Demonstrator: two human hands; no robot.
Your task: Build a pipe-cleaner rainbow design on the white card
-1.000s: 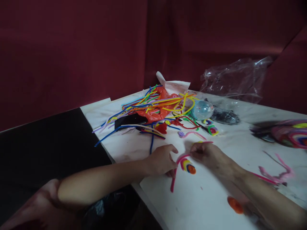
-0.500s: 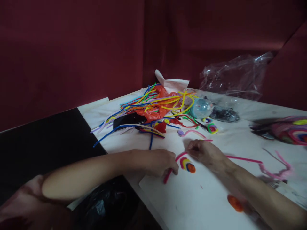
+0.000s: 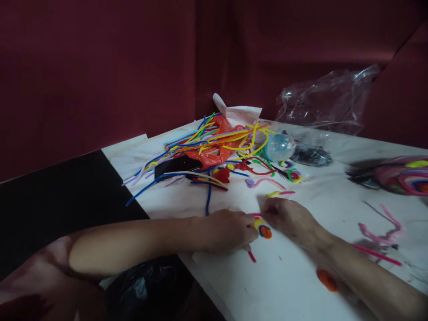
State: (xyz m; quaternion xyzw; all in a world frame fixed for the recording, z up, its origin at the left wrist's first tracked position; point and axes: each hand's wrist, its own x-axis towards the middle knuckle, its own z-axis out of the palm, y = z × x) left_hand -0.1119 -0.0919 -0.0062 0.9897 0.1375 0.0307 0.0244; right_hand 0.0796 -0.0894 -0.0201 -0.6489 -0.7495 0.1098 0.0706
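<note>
My left hand [image 3: 230,232] is closed on a bright pink pipe cleaner [image 3: 252,256], whose short end sticks out below the fingers. My right hand [image 3: 282,216] pinches the same stem at the upper right, and its long tail emerges beyond my right forearm. Between the hands lies a small coiled piece [image 3: 265,232] with an orange centre and blue and yellow bands; my left fingers cover part of its left side. An orange coil [image 3: 327,279] rests on the white paper beside my right forearm.
A heap of coloured pipe cleaners [image 3: 214,142] on red plastic spreads across the back, with a black object [image 3: 177,168] beneath. A clear blue-tinted ball [image 3: 280,147] and a clear plastic bag [image 3: 327,100] are right of it. A striped colourful piece [image 3: 401,176] lies far right.
My left hand has moved right, up against the coiled piece, and the pink stem between the hands shows less. The stem's long tail has swung nearer to me on the right.
</note>
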